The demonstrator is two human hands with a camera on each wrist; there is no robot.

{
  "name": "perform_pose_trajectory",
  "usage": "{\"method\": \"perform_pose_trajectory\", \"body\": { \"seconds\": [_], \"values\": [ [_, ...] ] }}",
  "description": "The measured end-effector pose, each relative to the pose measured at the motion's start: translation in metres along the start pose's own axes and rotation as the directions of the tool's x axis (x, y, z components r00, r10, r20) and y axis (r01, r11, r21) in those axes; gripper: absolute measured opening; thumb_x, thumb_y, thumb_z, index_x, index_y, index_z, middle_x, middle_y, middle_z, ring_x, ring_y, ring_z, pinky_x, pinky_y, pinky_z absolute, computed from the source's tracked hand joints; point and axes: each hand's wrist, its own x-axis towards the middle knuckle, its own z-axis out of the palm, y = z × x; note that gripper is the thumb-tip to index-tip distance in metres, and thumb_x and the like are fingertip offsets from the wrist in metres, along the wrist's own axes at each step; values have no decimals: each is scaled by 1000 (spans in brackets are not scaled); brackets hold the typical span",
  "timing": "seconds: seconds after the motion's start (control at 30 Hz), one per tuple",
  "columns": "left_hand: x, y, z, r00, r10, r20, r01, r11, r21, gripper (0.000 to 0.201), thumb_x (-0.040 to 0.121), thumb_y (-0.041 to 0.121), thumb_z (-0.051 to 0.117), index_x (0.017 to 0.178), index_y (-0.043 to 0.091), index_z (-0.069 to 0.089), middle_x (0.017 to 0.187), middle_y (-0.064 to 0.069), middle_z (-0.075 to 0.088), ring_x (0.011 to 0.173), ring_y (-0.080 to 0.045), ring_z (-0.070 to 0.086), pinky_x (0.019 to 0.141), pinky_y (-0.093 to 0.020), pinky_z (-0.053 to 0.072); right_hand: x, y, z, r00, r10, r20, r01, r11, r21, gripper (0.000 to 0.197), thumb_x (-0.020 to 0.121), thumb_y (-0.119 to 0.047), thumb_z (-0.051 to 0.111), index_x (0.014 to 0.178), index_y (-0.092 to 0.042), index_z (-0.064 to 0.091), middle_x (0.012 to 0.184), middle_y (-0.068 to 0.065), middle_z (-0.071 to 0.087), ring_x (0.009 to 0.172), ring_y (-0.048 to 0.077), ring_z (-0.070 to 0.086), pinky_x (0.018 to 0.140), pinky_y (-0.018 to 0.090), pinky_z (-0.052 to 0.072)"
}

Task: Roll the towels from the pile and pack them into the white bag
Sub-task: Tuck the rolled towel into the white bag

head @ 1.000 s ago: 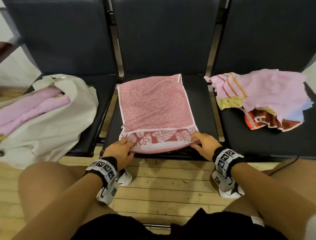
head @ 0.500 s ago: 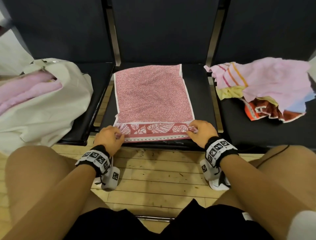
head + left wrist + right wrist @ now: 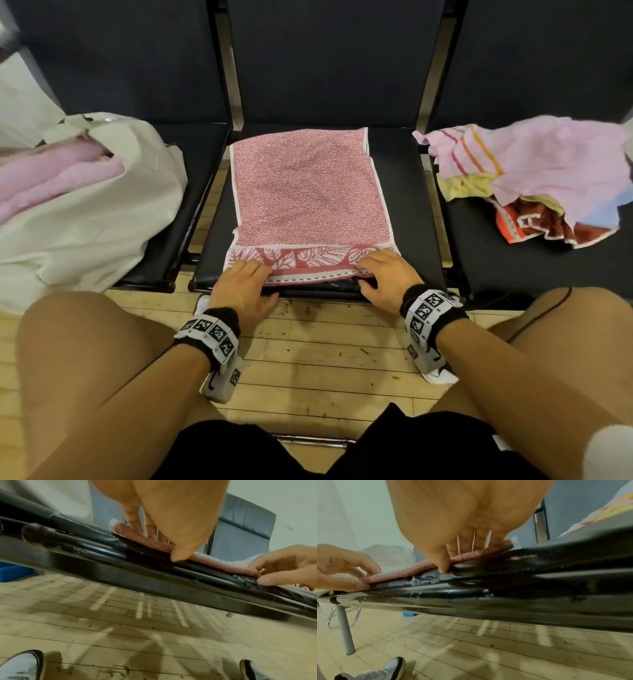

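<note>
A red speckled towel (image 3: 308, 192) with a leaf-pattern hem lies flat on the middle black seat (image 3: 407, 212). My left hand (image 3: 245, 284) holds the hem's left corner, fingers on top and thumb at the edge. In the left wrist view the left hand (image 3: 164, 546) pinches the towel's edge (image 3: 214, 562). My right hand (image 3: 383, 274) holds the right corner the same way; the right wrist view shows the right hand (image 3: 453, 555) pinching the towel (image 3: 479, 553). The white bag (image 3: 85, 219) lies on the left seat with pink towels (image 3: 51, 174) inside. The towel pile (image 3: 534, 171) is on the right seat.
The three black seats share a metal front rail (image 3: 471, 601) and have tall backs (image 3: 329, 58). Wooden floor (image 3: 325, 359) lies between the seats and my bare knees. My shoes (image 3: 22, 666) stand on the floor below the rail.
The towel's near hem, which hung over the seat's front edge, now lies flat on the seat. Both hands have moved forward with it and stay on its corners.
</note>
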Motion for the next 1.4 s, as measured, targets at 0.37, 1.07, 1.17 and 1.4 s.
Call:
{"method": "perform_pose_trajectory", "body": {
  "seconds": [0.37,1.07,1.17,1.4],
  "values": [
    [1,-7,-1,994,-109,13,108,993,39,30,98,23,44,125,25,58,122,2,64,115,-24,52,96,-40,33,4,-6,-4,1000,-21,0,21,998,58,27,98,-9,48,117,-13,66,111,6,69,102,28,60,95,42,48],
    [2,6,4,998,-48,-45,47,999,-9,25,91,39,58,105,19,61,102,3,57,93,-17,46,80,-34,45,-1,-10,12,991,-52,-127,46,998,-45,22,84,-19,59,104,-14,69,110,2,67,100,24,57,92,36,45],
    [1,6,4,998,-49,-34,50,999,17,29,86,30,61,112,16,63,106,0,64,97,-23,51,83,-39,47,1,-9,13,990,-35,-138,27,998,-57,21,85,-17,54,99,-13,68,101,4,69,94,29,59,85,40,45],
    [6,4,-2,994,-110,23,109,993,32,37,96,23,48,132,20,54,126,-2,61,116,-25,50,96,-42,36,4,-10,3,1000,-10,-11,10,1000,5,25,95,-13,45,115,-15,59,103,5,66,89,29,60,81,39,48]
  ]
}}
